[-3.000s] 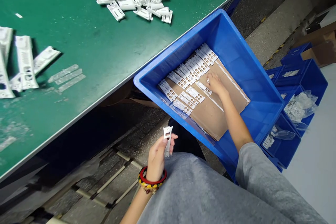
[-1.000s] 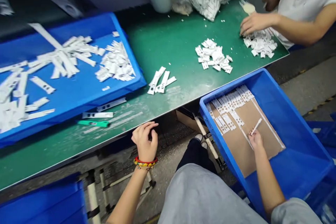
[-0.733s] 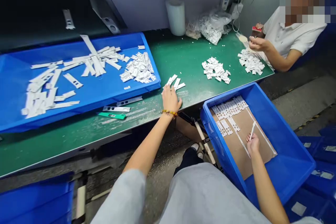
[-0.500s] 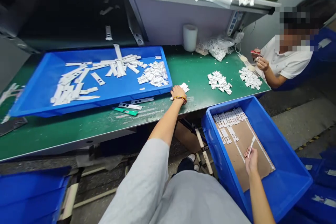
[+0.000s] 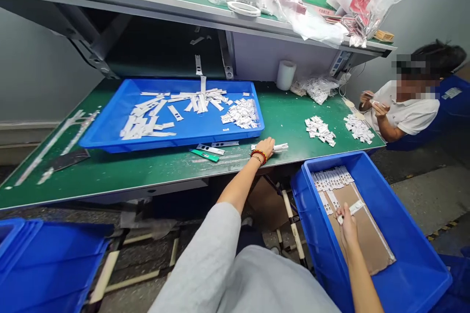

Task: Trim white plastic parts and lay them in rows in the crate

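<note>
My left hand [image 5: 265, 147], with beaded bracelets at the wrist, lies on the green table near its front edge. Its fingers curl over white plastic strips [image 5: 281, 147] whose ends stick out on both sides. Inside the blue bin at right, my right hand [image 5: 347, 225] is closed around a white plastic strip [image 5: 357, 207], held above a cardboard sheet [image 5: 371, 240]. Rows of similar strips with small windows [image 5: 332, 178] lie along the far end of that cardboard.
A blue tray [image 5: 106, 143] holds loose strips and a heap of small white pieces [image 5: 240, 113]. A green cutter [image 5: 204, 155] lies before it. Small piles [image 5: 320, 130] sit farther right, near a co-worker [image 5: 407, 107] handling a piece. A shelf [image 5: 205, 14] overhangs the table.
The strip in my right hand has swung from nearly upright to slanting toward the upper right. My left hand now lies over strips that extend to its right. The whole view has shifted.
</note>
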Motion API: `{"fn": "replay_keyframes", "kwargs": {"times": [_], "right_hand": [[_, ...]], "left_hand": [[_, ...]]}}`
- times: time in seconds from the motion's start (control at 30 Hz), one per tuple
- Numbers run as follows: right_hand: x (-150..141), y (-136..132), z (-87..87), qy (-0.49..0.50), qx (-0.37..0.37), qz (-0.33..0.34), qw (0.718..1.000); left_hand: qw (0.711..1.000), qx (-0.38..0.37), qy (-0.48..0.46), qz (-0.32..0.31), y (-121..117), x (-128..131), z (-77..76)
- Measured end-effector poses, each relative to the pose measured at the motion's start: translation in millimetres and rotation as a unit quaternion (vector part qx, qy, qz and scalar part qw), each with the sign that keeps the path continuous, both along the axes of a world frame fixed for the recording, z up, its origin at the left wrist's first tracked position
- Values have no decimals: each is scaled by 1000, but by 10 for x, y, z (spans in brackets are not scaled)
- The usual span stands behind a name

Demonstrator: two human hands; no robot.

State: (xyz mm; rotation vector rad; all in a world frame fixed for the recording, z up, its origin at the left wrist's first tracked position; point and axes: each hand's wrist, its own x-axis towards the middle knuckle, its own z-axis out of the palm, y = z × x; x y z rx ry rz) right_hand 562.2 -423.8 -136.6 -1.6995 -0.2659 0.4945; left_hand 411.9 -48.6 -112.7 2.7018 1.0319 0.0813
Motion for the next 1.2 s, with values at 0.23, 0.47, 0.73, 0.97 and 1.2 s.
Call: {"fn": "replay_keyframes", "kwargs": {"times": [0.23,0.47,0.73,0.97,1.2], "right_hand": [[-619,1551,29,-127,-33,175,976],[-1608,3162,25,-251,-62,379,889],[-1795,3663,34,-335,-162,396,839],[-1666,3554,25,-234,-65,401,883],[-1605,3538,-25,-91,25,306,947]], "left_hand": [[990,1,-18,-138,-193,-906,-37],[996,49,-6,-70,176,-2265,172],[996,27,69,-57,803,-2374,288],[995,-15,54,-81,880,-2179,232],[995,-59,-73,-19,771,-2192,326]]}}
